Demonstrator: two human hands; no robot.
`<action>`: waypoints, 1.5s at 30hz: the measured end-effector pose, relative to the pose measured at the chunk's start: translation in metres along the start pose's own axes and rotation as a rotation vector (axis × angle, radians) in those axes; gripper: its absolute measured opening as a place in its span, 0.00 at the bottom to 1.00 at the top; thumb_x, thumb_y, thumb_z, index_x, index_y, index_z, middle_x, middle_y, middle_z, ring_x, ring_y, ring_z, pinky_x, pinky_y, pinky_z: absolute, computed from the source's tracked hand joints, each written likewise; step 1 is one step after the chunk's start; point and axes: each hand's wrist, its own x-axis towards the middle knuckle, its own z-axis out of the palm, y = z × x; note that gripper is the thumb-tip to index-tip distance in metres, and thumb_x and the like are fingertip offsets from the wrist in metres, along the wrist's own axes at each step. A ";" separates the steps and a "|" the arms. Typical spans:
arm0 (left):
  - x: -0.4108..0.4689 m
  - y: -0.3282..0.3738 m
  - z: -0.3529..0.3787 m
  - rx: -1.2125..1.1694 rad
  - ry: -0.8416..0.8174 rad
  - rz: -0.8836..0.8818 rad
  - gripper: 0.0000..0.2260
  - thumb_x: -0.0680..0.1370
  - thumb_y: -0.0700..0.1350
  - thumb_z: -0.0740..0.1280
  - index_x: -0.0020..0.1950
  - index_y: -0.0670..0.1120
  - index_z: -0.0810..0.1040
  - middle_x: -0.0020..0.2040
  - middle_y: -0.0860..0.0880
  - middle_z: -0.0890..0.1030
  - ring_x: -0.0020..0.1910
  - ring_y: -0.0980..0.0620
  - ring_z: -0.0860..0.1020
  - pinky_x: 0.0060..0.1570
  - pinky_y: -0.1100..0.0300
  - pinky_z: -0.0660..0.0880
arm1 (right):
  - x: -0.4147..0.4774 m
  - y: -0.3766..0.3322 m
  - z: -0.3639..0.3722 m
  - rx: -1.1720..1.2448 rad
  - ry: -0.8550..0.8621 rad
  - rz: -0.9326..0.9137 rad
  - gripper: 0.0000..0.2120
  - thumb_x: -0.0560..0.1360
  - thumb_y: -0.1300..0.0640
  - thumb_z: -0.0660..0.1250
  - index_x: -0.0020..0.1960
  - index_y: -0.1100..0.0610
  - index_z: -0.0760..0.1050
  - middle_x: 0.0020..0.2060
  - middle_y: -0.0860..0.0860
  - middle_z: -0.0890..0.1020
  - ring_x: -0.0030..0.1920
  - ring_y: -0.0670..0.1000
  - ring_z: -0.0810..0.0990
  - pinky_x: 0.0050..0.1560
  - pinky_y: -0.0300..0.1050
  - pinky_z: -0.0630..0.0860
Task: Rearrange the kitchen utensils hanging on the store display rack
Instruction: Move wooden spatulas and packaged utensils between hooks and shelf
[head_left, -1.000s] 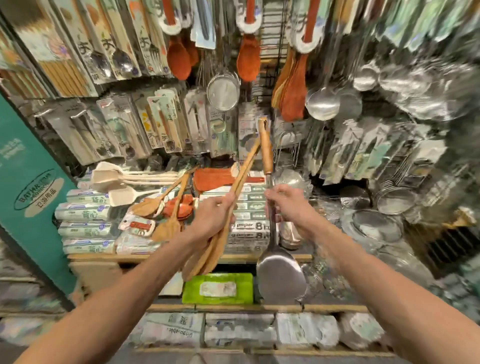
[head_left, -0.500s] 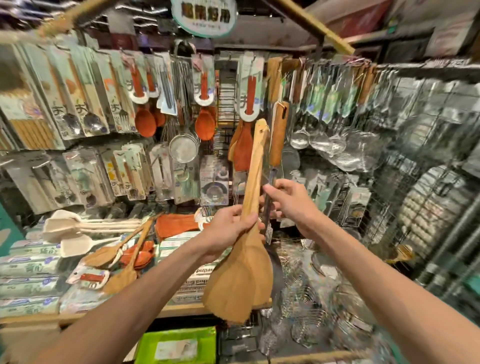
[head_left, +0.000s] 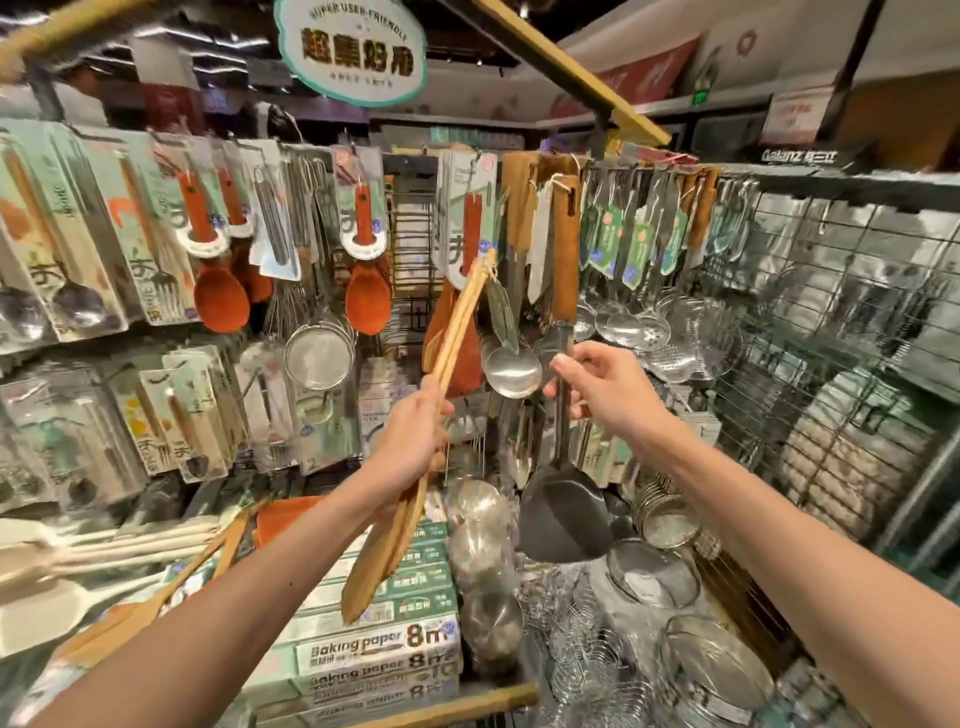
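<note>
My left hand (head_left: 415, 441) is curled around a bundle of wooden spatulas (head_left: 382, 561) just above their blades, with the handle tips raised toward the hooks of the display rack (head_left: 410, 234). My right hand (head_left: 608, 395) pinches the thin steel shaft of a metal turner (head_left: 563, 514) between thumb and fingers (head_left: 589, 353). Its dark blade hangs below and its wooden grip stands up among the ladles. The wood looks light, stiff and dry, so a mid-handle hold should steer it. The turner is probably blade-heavy and slick-shafted, so I'd grip nearer the wooden end.
</note>
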 end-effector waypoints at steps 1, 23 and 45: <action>0.006 0.001 -0.001 0.000 0.012 0.036 0.21 0.85 0.57 0.48 0.48 0.45 0.72 0.28 0.51 0.66 0.24 0.53 0.65 0.25 0.60 0.62 | 0.008 0.002 -0.002 -0.015 0.024 -0.009 0.10 0.82 0.54 0.61 0.50 0.57 0.78 0.40 0.56 0.85 0.31 0.46 0.77 0.29 0.36 0.73; 0.098 0.047 0.080 0.037 0.171 0.255 0.14 0.84 0.57 0.53 0.53 0.47 0.68 0.37 0.49 0.75 0.31 0.53 0.76 0.37 0.53 0.76 | 0.159 0.031 -0.046 0.125 0.123 -0.152 0.13 0.84 0.55 0.58 0.44 0.61 0.73 0.32 0.54 0.80 0.33 0.50 0.80 0.37 0.43 0.82; 0.098 0.077 0.117 0.103 0.295 0.294 0.13 0.85 0.54 0.53 0.50 0.45 0.68 0.38 0.47 0.74 0.33 0.52 0.75 0.34 0.61 0.76 | 0.215 0.055 -0.060 0.137 0.035 -0.166 0.14 0.83 0.52 0.58 0.43 0.57 0.74 0.29 0.52 0.81 0.30 0.51 0.81 0.39 0.52 0.82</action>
